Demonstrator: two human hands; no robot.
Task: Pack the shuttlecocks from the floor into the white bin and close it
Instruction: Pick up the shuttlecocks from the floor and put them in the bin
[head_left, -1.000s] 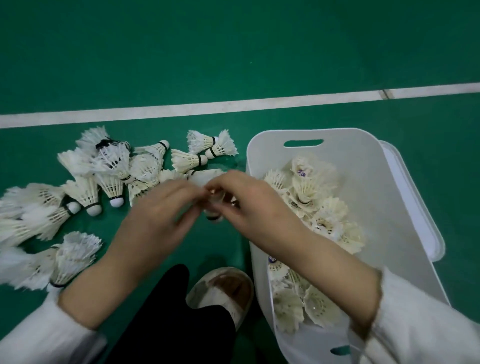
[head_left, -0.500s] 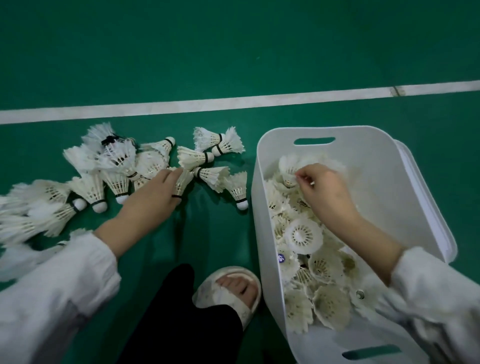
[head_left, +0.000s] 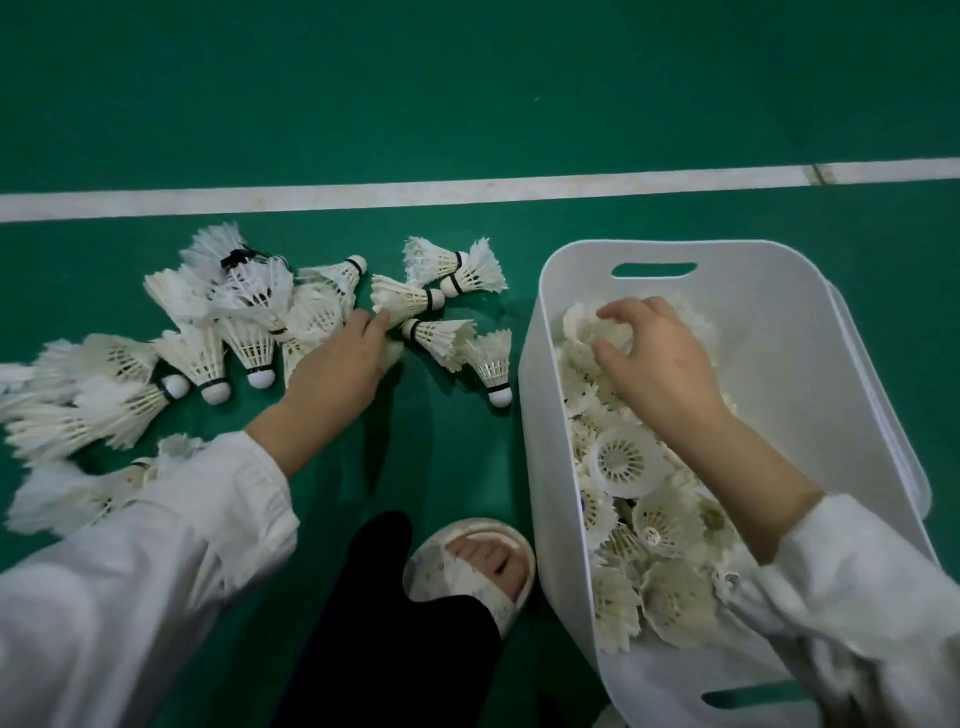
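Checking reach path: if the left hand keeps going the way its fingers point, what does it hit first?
Probably the shuttlecock lying right at the left hand's fingertips; they look about touching its feathers, though contact is unclear.

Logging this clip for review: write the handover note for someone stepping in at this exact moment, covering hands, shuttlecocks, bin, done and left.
Left hand: on the floor pile, fingers at a shuttlecock; grip unclear.
Right hand: inside the white bin, fingers curled on a shuttlecock near its far end.
Done: many shuttlecocks in the bin.
Left: a large pile of loose shuttlecocks on the green floor left of the bin; the bin is open, not yet closed.
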